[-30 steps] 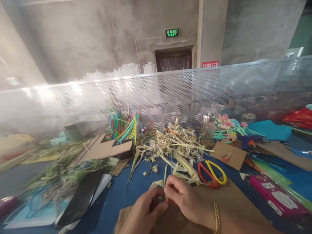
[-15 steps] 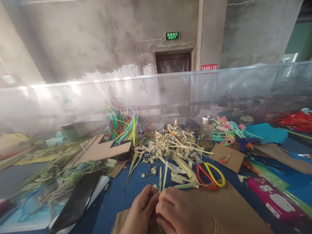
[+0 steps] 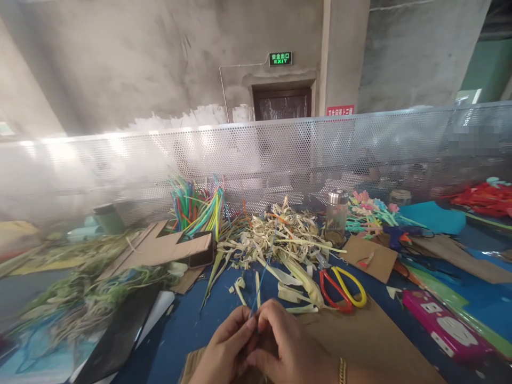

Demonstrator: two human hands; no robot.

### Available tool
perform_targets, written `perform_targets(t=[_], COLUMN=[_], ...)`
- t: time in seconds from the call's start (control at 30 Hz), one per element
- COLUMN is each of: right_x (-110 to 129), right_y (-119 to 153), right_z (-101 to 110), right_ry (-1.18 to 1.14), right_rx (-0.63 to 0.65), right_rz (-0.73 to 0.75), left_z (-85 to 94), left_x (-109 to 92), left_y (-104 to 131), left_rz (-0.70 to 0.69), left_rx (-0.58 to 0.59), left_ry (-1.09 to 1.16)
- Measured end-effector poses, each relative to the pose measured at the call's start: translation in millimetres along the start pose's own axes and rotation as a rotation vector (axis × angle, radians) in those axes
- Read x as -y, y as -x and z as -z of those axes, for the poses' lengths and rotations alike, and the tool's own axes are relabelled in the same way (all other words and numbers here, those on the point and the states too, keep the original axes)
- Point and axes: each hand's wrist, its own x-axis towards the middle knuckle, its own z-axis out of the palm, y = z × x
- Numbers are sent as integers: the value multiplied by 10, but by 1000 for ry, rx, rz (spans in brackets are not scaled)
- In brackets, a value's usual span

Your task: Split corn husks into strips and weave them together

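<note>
My left hand (image 3: 230,344) is closed, with thumb and index finger pinching a thin blue strand (image 3: 262,280). The strand rises from the fingertips toward a heap of dry husk strips (image 3: 268,234). Against it sits my right hand (image 3: 286,344), its fingers curled inward close to the strand's lower end; what lies within them is hidden. Both hands are over a brown cardboard sheet (image 3: 360,336). Just beyond the fingers lie pale husk pieces (image 3: 258,282). Scissors with red and yellow handles (image 3: 346,288) rest on the cardboard's far edge.
A bundle of coloured stems (image 3: 200,208) stands behind a cut cardboard piece (image 3: 176,248). Tangled green fibres (image 3: 96,293) spread at left. A glass jar (image 3: 336,216), craft flowers (image 3: 372,205) and a magenta case (image 3: 444,322) are at right. A perforated metal screen (image 3: 248,154) borders the table.
The right hand's fingers have shifted and opened a little around the left fingertips. The pale strip upright at the hands no longer shows there; the blue strand now runs clearly from the fingertips.
</note>
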Motion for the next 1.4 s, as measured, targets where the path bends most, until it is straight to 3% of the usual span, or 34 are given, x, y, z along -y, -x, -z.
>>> perform_targets(t=[0.27, 0.4, 0.53, 0.63, 0.7, 0.83, 0.9, 1.0, 1.03, 1.2, 1.4], right_x=[56, 36, 29, 27, 17, -9, -13, -4, 5, 78, 85], right_y=[32, 27, 3, -6, -11, -44, -69, -93, -93, -49, -42], right_z=[22, 18, 48, 65, 66, 64, 67, 77, 81, 114, 102], right_ry=[79, 162, 208, 173, 143, 105, 98, 88, 84, 10, -94], right_rx=[-24, -56, -20, -2, -34, -139, -159, -156, -157, -148, -111], right_rz=[-107, -35, 2, 7, -18, -170, -224, -236, -233, -270, -282], left_z=[59, 43, 9, -3, 4, 24, 12, -31, -45, -66, -52], left_x=[-15, -116, -245, -303, -337, -395, -387, -311, -278, -177, -210], left_y=[-13, -17, -17, -36, -25, 109, 189, 237, 231, 161, 122], left_rz=[5, -27, -56, -105, -225, -600, -659, -560, -516, -436, -372], left_rx=[-11, 52, 37, 93, 80, -200, -171, 44, 67, -56, -76], left_ry=[-80, -201, -300, -403, -570, -966, -1093, -1148, -1138, -1120, -1181])
